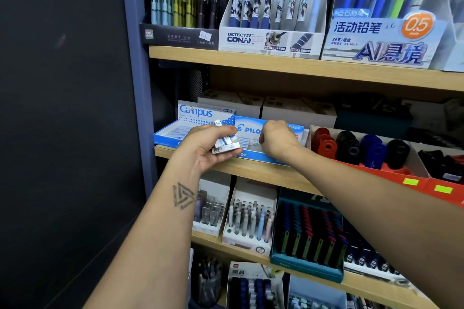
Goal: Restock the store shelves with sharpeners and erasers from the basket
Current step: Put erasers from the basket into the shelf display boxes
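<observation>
- Left hand (209,144) is nearest, palm up at the shelf (251,170) edge, fingers curled round a small stack of erasers (224,144).
- Just right of it, the right hand (275,139) reaches into the Pilot box (253,142), fingers bent down. Whether they pinch an eraser there I cannot tell.
- Left and farther back stands the Campus box (198,118); sharpeners (361,147) sit in a red tray (414,180) to the right.
- The basket is out of view.
- Step, as I judge it: filling the Pilot box one eraser at a time.
- Next move calls for taking another from the left-hand stack and seating it flush beside those already in.
</observation>
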Available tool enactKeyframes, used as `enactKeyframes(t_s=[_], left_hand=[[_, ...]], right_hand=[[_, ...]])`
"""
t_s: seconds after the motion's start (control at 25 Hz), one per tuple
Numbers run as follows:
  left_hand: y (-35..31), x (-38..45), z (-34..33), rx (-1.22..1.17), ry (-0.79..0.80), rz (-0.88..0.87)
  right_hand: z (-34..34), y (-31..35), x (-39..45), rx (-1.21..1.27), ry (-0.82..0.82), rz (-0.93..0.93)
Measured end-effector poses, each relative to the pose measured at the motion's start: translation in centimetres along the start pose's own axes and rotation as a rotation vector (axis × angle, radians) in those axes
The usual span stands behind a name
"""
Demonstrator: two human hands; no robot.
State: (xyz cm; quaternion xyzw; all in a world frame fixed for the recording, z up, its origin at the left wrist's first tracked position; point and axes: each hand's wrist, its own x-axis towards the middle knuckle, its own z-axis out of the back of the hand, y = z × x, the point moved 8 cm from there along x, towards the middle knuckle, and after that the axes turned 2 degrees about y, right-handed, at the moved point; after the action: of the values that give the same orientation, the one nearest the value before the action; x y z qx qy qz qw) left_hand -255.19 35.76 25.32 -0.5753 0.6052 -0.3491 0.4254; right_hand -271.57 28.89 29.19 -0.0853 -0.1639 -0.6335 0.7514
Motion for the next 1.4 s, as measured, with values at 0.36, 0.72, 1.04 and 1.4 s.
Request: enactKeyframes(t_s=[0.36, 0.72, 1.04, 1.4], left_hand=[[-0.5, 1.3, 0.9, -0.148, -0.154, -0.116], [-1.7, 1.1, 2.9, -0.222, -0.199, -0.081], [-1.5, 0.1, 4.5, -0.207, -0.132, 0.045], [-2.0, -0.6, 6.0, -0.289, -0.167, 0.008]], right_hand=[[1.9, 5.2, -2.6, 1.005, 0.414, 0.337], [1.4, 6.3, -2.3, 1.286, 0.356, 0.348], [-0.1, 8.3, -2.2, 1.630, 0.408, 0.137], [-0.9, 7.4, -0.9, 1.740, 0.357, -0.070]])
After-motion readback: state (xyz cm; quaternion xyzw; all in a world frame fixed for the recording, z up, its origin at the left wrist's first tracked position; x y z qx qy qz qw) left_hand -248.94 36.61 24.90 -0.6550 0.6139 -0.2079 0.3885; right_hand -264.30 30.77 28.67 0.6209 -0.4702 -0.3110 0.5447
